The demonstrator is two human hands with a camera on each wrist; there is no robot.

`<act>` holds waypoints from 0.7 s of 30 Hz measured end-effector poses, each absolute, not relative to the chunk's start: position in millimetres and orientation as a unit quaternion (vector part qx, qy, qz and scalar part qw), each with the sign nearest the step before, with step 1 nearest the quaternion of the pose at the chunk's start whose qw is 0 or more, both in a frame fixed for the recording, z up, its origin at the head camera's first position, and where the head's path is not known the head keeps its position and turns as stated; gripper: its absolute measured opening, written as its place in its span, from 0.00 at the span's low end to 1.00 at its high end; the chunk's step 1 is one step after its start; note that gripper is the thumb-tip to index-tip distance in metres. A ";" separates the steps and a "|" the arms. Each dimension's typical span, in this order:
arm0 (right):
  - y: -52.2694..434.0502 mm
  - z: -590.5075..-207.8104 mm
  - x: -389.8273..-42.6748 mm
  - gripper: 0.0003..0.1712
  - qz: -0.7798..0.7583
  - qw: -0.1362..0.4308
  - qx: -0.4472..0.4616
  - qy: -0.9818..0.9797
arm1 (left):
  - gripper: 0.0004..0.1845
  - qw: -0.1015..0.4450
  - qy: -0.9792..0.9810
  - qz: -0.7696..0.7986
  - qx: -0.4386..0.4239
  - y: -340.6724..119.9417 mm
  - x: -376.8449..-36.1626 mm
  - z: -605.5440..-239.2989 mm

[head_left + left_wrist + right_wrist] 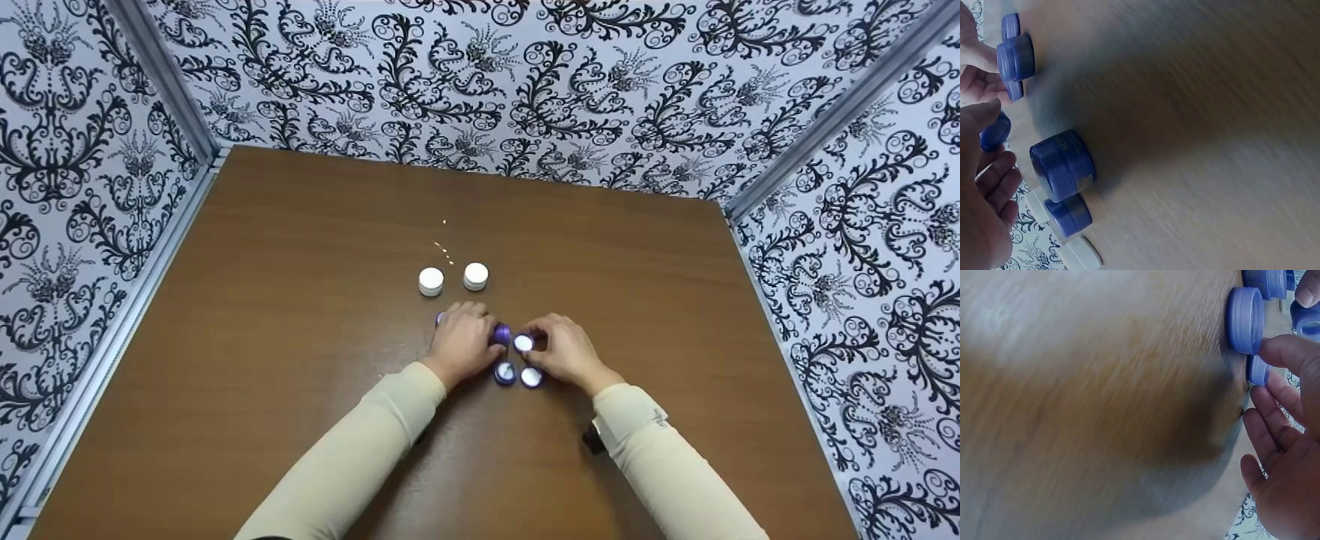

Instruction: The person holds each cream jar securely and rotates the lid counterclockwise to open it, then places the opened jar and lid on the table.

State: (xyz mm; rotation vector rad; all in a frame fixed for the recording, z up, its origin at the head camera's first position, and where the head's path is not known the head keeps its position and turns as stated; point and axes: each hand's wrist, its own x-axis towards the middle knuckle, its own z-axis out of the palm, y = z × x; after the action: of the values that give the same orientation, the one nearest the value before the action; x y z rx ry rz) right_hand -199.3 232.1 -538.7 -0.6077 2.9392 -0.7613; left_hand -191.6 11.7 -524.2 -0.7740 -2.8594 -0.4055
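Small purple jars and lids lie in a cluster on the brown table (300, 300). My left hand (461, 341) rests palm down over the cluster, fingers relaxed, a purple lid (501, 334) at its thumb. Ahead of its palm stand a larger purple jar (1063, 166) and a smaller one (1069, 215), neither of them gripped. My right hand (562, 349) pinches a purple lid (523, 343) with a white inside between thumb and forefinger. Two more upturned lids (505, 373) (531, 376) lie just in front of both hands. In the right wrist view a lid (1246, 319) stands on edge by the forefinger.
Two white jars (431, 281) (475, 276) stand side by side just beyond the hands. A few pale specks (444, 251) dot the table behind them. Patterned walls (525, 82) close in the table at the back and on both sides.
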 end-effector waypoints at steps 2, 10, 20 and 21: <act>232.4 -539.2 -198.7 0.19 -0.240 0.018 -0.198 0.950 | 0.19 0.073 -0.953 -0.129 -0.263 13.5 -193.3 -524.1; 230.6 -538.7 -199.5 0.19 -0.237 0.017 -0.197 0.951 | 0.18 0.064 -0.954 -0.125 -0.264 17.4 -197.5 -524.9; 230.3 -538.2 -197.8 0.19 -0.236 0.015 -0.192 0.952 | 0.19 0.061 -0.955 -0.119 -0.265 20.7 -198.1 -530.5; 230.4 -538.2 -197.6 0.19 -0.236 0.016 -0.191 0.953 | 0.19 0.060 -0.955 -0.119 -0.265 20.7 -198.1 -531.8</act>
State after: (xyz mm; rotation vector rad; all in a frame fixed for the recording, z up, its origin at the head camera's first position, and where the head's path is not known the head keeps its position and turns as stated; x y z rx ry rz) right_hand -197.6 230.4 -538.2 -0.5942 2.9635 -0.7331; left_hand -198.1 20.7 -531.8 -0.8010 -2.8913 -0.3616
